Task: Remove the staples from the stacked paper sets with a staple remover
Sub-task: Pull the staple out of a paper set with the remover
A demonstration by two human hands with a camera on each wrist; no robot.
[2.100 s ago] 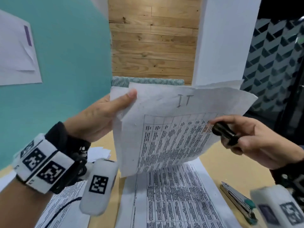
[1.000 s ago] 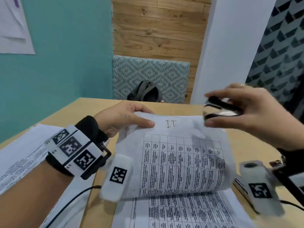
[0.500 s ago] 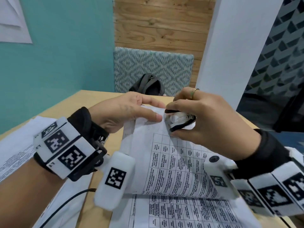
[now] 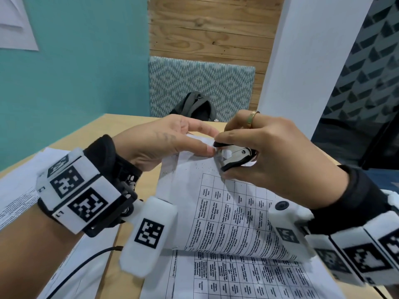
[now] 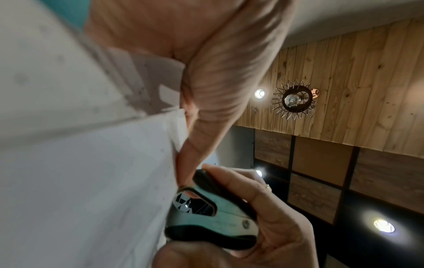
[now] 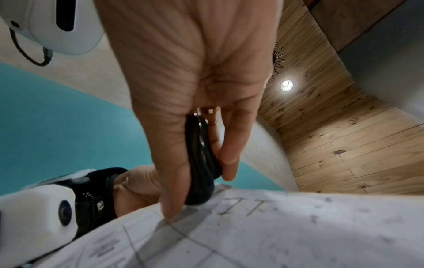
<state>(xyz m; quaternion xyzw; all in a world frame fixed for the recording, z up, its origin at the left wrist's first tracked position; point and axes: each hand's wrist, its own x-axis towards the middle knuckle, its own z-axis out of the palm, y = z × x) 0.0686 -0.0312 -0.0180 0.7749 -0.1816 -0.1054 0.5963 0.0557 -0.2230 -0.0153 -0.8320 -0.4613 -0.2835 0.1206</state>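
A stapled paper set (image 4: pixel 226 208) with a printed table lies curled over a lower stack of printed sheets (image 4: pixel 237 277). My left hand (image 4: pixel 177 137) pinches its top-left corner, thumb on top. My right hand (image 4: pixel 272 156) grips a black and silver staple remover (image 4: pixel 235 156), whose jaws meet the paper right at my left thumb tip. The left wrist view shows the remover (image 5: pixel 211 215) against the paper edge (image 5: pixel 80 163). From the right wrist, the remover (image 6: pixel 201 163) sits between thumb and fingers above the sheet (image 6: pixel 298 232). The staple itself is hidden.
The wooden table (image 4: pixel 103 130) holds more printed sheets (image 4: pixel 17 186) at the left. A black cable (image 4: pixel 86 262) runs across the near left. Beyond the far edge are a dark backpack (image 4: pixel 194 106) and a patterned chair back (image 4: pixel 200 83).
The paper set came down from in front of me onto the stack. My right hand carried the remover from the right to the top-left corner, beside my left thumb.
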